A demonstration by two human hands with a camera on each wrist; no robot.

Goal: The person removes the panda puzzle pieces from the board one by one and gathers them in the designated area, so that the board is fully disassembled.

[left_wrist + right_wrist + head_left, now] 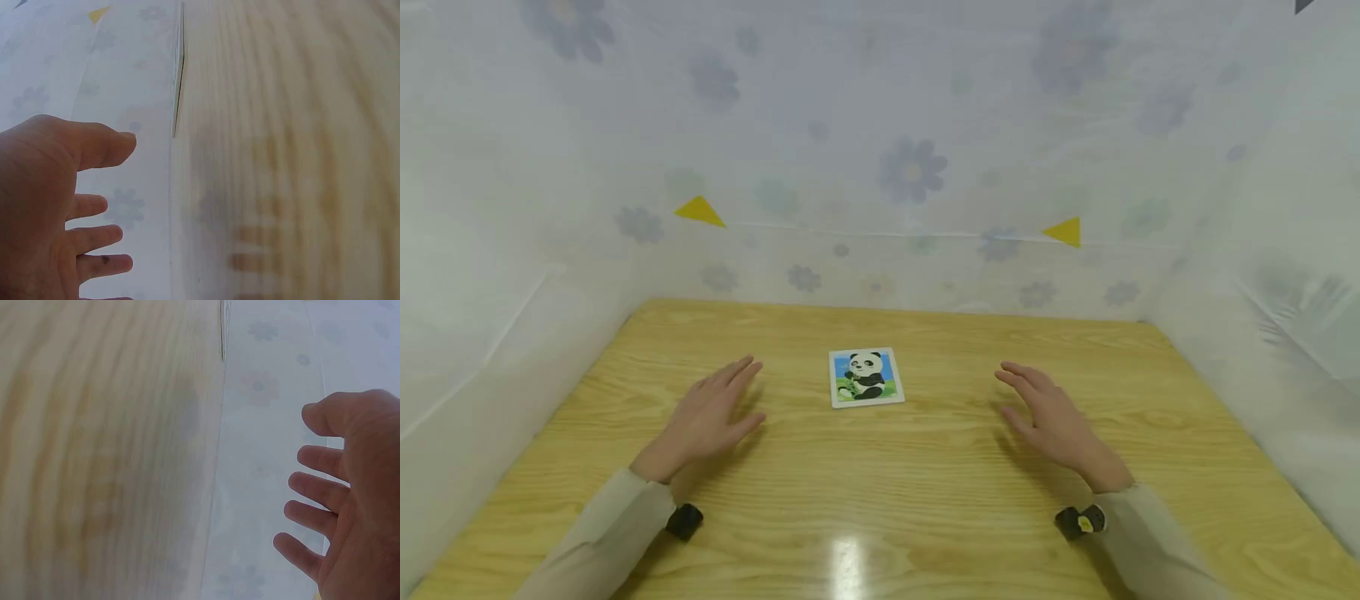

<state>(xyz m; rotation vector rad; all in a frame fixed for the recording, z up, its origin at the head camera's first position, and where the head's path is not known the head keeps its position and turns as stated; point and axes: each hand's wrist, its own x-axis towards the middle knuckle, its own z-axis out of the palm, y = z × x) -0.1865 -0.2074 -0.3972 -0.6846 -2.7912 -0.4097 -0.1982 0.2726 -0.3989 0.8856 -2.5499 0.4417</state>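
Observation:
A flat square picture board [867, 377] with a panda on it and a white border lies on the wooden table, between the two hands. To its left is my left hand [706, 417], fingers extended, thumb apart, holding nothing. My right hand [1051, 419] is on the other side, farther from the board, its fingers loosely spread and nothing in them. Seen edge-on, the board [179, 69] shows as a thin strip beyond the thumb in the left wrist view. In the right wrist view only a sliver of the board [224, 331] appears at the top.
The wooden table [880, 475] reaches back to a white flower-patterned sheet [850, 258], which also hangs along both sides. Two yellow triangles, one at left [700, 211] and one at right [1063, 232], show on the back sheet. Each wrist carries a small black device [685, 522].

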